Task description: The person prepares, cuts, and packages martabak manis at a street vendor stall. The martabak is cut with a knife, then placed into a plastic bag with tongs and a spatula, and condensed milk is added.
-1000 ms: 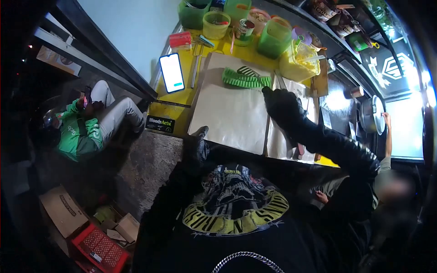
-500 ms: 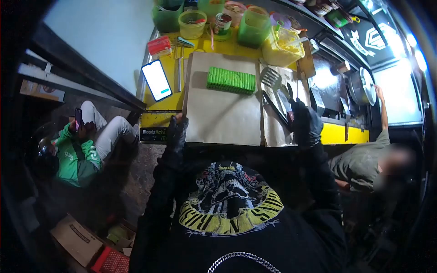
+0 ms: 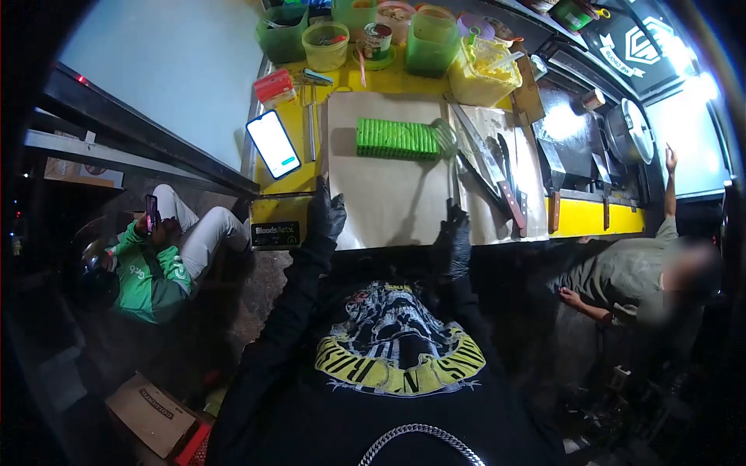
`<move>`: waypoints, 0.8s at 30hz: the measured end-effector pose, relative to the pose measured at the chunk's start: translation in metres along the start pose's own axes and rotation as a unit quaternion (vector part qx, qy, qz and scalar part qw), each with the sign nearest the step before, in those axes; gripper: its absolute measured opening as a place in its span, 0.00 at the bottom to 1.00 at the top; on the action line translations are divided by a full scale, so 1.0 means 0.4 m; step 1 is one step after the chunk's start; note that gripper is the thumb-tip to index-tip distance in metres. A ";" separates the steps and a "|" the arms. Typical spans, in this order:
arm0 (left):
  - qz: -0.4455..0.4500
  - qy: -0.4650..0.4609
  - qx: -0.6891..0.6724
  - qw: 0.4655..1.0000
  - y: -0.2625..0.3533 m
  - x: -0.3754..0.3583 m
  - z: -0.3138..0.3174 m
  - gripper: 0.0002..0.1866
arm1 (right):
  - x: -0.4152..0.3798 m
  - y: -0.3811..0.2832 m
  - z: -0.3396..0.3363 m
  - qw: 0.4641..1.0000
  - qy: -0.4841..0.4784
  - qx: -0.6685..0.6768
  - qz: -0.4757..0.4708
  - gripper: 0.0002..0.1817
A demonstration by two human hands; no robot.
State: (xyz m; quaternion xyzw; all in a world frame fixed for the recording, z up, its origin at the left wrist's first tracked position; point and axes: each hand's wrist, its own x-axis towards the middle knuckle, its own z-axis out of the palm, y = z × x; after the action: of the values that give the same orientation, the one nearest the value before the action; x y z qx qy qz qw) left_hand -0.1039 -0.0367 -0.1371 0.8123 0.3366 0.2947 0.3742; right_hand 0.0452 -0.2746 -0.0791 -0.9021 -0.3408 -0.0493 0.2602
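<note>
Yellow stall counter, brown paper sheet (image 3: pixel 388 198) spread flat. Left gloved hand (image 3: pixel 325 217) at nine o'clock and right gloved hand (image 3: pixel 453 237) at four o'clock press its near edge, fingers together. Green ribbed roll (image 3: pixel 397 139) at twelve looks soft, best lifted by both ends.

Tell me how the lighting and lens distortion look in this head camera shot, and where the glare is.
Head view: strong fisheye bend, dark vignetted corners; harsh white glare at the upper right by the round metal pot; the brown paper sheet and long green ridged block are evenly lit; both black-gloved hands, left and right, read dark; the ground at left is murky.
</note>
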 end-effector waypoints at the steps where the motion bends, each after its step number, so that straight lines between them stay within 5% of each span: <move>1: 0.057 0.035 0.047 0.997 -0.009 -0.015 0.010 0.34 | 0.000 -0.018 0.000 0.997 0.031 0.061 -0.036 0.25; 6: 0.029 0.013 0.031 0.999 0.003 -0.012 -0.003 0.34 | 0.025 -0.009 0.006 0.999 0.042 0.007 -0.008 0.23; 8: -0.001 -0.007 0.022 1.000 0.017 -0.022 -0.009 0.33 | 0.039 -0.015 -0.021 0.995 -0.053 0.057 0.066 0.24; 9: 0.013 0.000 0.050 0.999 -0.002 -0.024 0.002 0.33 | 0.046 0.019 -0.013 0.999 0.001 0.030 -0.018 0.24; 13: 0.026 0.025 0.049 0.998 0.009 -0.018 0.006 0.31 | 0.172 0.080 -0.115 0.997 0.069 0.025 0.025 0.26; 14: 0.034 0.040 0.077 0.996 0.010 -0.019 0.005 0.31 | 0.213 0.088 -0.152 0.980 0.141 0.139 -0.003 0.25; 15: 0.038 0.042 0.060 0.997 0.008 -0.017 0.000 0.30 | 0.273 0.118 -0.211 0.990 0.101 0.097 -0.006 0.25; 16: 0.039 0.042 0.062 0.996 0.004 -0.006 -0.001 0.30 | 0.325 0.099 -0.291 0.970 0.153 -0.117 -0.151 0.24; 17: -0.030 0.000 0.057 0.998 0.000 -0.006 -0.002 0.30 | 0.371 0.069 -0.354 0.989 0.117 -0.051 -0.075 0.24; 18: -0.115 -0.052 0.054 0.991 0.003 -0.004 0.002 0.30 | 0.423 0.106 -0.388 0.973 0.120 -0.072 -0.184 0.23; 19: -0.040 -0.019 0.078 0.996 -0.023 -0.008 0.007 0.29 | 0.425 0.085 -0.397 0.976 0.105 0.043 -0.185 0.21; 20: -0.025 0.024 0.064 0.997 -0.016 -0.011 0.014 0.29 | 0.404 0.070 -0.395 0.968 0.090 0.158 -0.176 0.20; 21: -0.124 -0.033 0.151 0.980 0.002 -0.012 0.005 0.28 | 0.315 0.233 -0.293 0.984 0.081 0.015 -0.157 0.19; 24: -0.043 0.031 0.142 0.988 0.039 -0.023 0.001 0.27 | 0.086 0.114 -0.300 0.953 -0.101 0.238 0.156 0.25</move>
State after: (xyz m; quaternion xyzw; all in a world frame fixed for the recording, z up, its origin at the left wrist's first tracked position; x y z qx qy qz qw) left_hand -0.1041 -0.0517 -0.1269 0.8322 0.4213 0.2529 0.2568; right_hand 0.1113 -0.3435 0.0135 -0.8560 -0.2220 0.1658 0.4365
